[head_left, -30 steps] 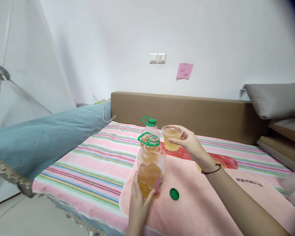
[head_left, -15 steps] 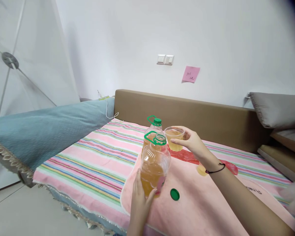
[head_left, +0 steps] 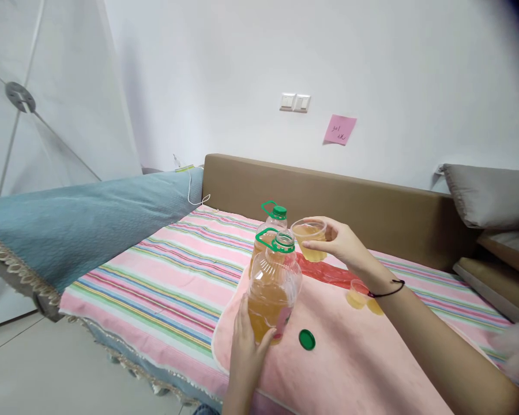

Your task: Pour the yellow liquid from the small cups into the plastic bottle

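Note:
A large clear bottle (head_left: 271, 294) of amber liquid stands uncapped on a pink mat (head_left: 341, 357), with a green carry ring at its neck. My left hand (head_left: 249, 337) is wrapped round its lower part. In my right hand (head_left: 343, 245) is a clear plastic cup (head_left: 310, 237) partly filled with yellowish liquid, tilted slightly, its rim beside the bottle's mouth. Behind stands a second bottle (head_left: 279, 212) with its green cap on. A loose green cap (head_left: 307, 339) lies on the mat. Two more cups (head_left: 356, 295) of yellow liquid sit under my right forearm, partly hidden.
A crumpled red plastic bag (head_left: 328, 274) lies behind the cups. The mat rests on a striped bedspread (head_left: 155, 276), with a brown backrest (head_left: 328, 190) along the wall. Cushions (head_left: 493, 196) are piled at the right. A blue-covered armrest (head_left: 112, 213) borders the left.
My right hand and its cup have shifted slightly up and to the right. More of the cups beneath my forearm now shows. My left hand keeps its hold on the bottle.

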Tool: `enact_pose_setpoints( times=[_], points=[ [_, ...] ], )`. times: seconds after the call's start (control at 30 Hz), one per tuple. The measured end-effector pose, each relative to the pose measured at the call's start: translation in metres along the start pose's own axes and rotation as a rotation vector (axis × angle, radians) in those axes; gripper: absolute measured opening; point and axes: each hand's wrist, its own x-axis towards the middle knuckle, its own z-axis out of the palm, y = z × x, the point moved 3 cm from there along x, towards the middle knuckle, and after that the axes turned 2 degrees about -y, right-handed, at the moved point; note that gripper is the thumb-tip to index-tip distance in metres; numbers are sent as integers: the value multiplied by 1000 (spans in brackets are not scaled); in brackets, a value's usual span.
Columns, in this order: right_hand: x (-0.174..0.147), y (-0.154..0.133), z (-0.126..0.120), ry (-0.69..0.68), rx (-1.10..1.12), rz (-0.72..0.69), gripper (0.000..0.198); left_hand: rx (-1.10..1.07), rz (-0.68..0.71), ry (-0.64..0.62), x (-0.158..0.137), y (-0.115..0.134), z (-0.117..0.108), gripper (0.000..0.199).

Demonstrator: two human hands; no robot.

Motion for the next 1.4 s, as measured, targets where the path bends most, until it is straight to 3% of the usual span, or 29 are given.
enact_pose_setpoints(
  times=[0.27, 0.43, 0.7, 1.4],
  points=[
    [3, -14, -2, -42, -117, 6, 47, -23, 19, 33, 0, -1, 2, 83],
    [6, -16, -5, -72, -193, -1, 47, -5, 15, -8, 2, -3, 1, 86],
    [8, -23, -8, -161, -238, 32, 48, 1, 31, 47, -1, -1, 4, 83],
    [19, -25, -14, -212, -299, -2, 53, 5, 56, 41, -2, 3, 3, 82]
  ],
)
